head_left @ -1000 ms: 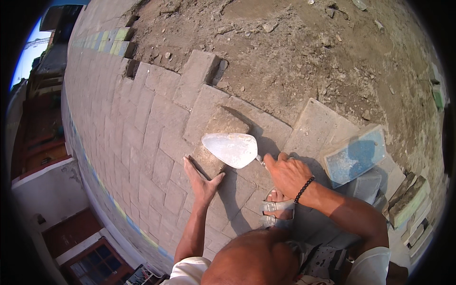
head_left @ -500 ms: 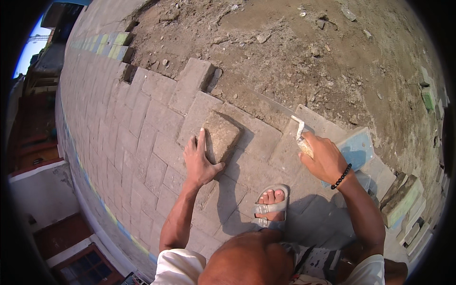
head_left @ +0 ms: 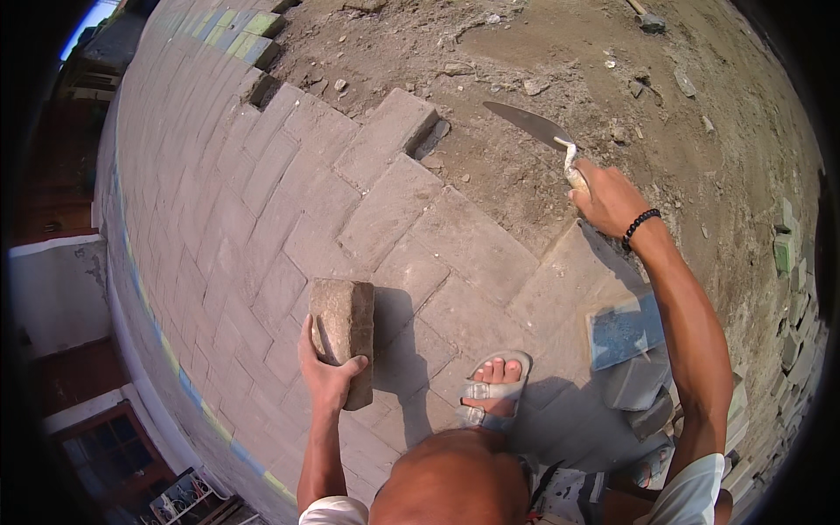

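Note:
My left hand [head_left: 328, 376] grips a rough, sandy paving block [head_left: 343, 311], which is turned on its side at the lower middle, its shadow falling on the grey pavers [head_left: 227, 262]. At upper right, my right hand [head_left: 604, 197], with a dark bead bracelet on the wrist, holds the handle of a trowel [head_left: 529, 122]. The pointed metal blade is over rough soil [head_left: 472, 52] beside the stepped edge of the paving. My sandalled foot [head_left: 494, 389] rests on the pavers between my arms.
A blue-topped block [head_left: 621, 328] and grey blocks lie beside my right arm. Painted pavers [head_left: 254, 44] sit at upper left, more blocks [head_left: 783, 254] along the far right. A hammer-like tool [head_left: 649, 19] lies on the soil. A white wall [head_left: 52, 297] borders the left.
My left hand has brought the block down and left, turning it onto its side. My right hand has moved up with the trowel, whose blade was over the block and is now over the soil.

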### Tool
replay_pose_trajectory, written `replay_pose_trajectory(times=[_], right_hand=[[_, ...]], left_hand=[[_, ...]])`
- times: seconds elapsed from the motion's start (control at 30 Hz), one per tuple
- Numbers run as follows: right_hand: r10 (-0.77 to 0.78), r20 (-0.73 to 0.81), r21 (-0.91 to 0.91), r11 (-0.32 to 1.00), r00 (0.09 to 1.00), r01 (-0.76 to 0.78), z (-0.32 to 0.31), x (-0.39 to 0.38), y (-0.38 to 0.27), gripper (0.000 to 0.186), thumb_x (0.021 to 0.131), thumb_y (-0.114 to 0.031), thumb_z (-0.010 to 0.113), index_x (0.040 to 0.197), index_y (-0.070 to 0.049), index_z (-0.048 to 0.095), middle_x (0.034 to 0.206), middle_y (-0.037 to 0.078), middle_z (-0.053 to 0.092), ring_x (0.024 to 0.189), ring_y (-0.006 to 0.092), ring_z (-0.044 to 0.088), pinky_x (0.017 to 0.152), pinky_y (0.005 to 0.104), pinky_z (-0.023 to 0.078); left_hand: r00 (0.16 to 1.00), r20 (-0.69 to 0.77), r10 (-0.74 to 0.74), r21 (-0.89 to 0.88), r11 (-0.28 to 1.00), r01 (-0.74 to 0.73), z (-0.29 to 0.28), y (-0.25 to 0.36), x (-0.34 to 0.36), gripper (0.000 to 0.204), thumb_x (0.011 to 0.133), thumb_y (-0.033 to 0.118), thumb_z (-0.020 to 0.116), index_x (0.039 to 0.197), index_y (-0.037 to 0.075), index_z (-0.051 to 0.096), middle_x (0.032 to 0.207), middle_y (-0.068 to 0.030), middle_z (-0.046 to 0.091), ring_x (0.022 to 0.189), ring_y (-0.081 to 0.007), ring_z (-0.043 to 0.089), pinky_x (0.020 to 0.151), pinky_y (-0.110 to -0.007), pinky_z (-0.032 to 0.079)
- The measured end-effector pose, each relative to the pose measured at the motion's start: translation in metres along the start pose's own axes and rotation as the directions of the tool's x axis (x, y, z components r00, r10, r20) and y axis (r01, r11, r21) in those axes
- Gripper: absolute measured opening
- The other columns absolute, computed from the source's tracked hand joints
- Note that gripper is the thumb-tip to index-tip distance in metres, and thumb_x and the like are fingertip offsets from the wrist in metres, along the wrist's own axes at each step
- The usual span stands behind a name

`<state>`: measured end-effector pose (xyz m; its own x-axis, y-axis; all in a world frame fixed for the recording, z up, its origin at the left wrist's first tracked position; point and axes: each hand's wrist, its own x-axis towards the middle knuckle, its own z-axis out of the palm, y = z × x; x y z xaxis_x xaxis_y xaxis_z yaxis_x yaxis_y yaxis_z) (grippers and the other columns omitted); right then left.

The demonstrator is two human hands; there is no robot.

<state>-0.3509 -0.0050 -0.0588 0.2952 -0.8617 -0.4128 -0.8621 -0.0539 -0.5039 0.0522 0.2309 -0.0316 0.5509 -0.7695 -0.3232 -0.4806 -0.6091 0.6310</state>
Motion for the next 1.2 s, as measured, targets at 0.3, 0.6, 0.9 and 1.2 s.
replay_pose_trajectory(times=[0.3,0.6,0.9,1.2], right_hand=[[-0.329,0.263,-0.34,0.848,0.907,0.407,0.0,-0.039,-0.11,0.035,0.082,-0.015,0.065,0.115,-0.004,0.063,0.089,0.025,0.065,0.082,0.0426,0.067,0.075,0.0507,0.054],[-0.169,0.339,-0.628,0.692,0.925,0.357,-0.028,0.029,-0.126,0.03,0.082,-0.012,0.062,0.11,-0.011,0.071,0.083,0.021,0.069,0.08,0.0386,0.069,0.072,0.0474,0.056],[0.036,0.23,-0.815,0.554,0.973,0.172,-0.05,0.055,-0.177,0.018,0.084,-0.012,0.062,0.094,-0.003,0.075,0.09,0.023,0.071,0.087,0.0386,0.07,0.078,0.0457,0.057],[-0.166,0.067,-0.563,0.808,0.984,0.175,-0.078,-0.004,-0.13,0.047,0.079,-0.008,0.066,0.125,-0.003,0.059,0.092,0.025,0.064,0.087,0.0399,0.064,0.077,0.048,0.051]], left_hand=[[0.972,-0.217,-0.086,0.352,0.922,0.16,-0.013,-0.065,0.0,0.106,0.055,0.028,0.084,0.148,0.005,0.038,0.143,-0.026,0.043,0.131,-0.0417,0.045,0.11,-0.048,0.037],[0.968,-0.251,0.0,0.413,0.905,0.107,0.008,-0.104,-0.006,0.106,0.061,0.033,0.081,0.152,0.015,0.029,0.141,-0.0339,0.034,0.133,-0.048,0.032,0.111,-0.059,0.022],[0.974,-0.225,-0.004,0.402,0.911,0.097,0.005,-0.108,-0.005,0.106,0.062,0.033,0.081,0.152,0.015,0.028,0.143,-0.0347,0.031,0.132,-0.0488,0.032,0.111,-0.059,0.022],[0.974,-0.225,-0.003,0.391,0.916,0.094,0.008,-0.114,-0.004,0.107,0.063,0.033,0.081,0.153,0.015,0.026,0.144,-0.0349,0.029,0.134,-0.0482,0.03,0.111,-0.061,0.02]])
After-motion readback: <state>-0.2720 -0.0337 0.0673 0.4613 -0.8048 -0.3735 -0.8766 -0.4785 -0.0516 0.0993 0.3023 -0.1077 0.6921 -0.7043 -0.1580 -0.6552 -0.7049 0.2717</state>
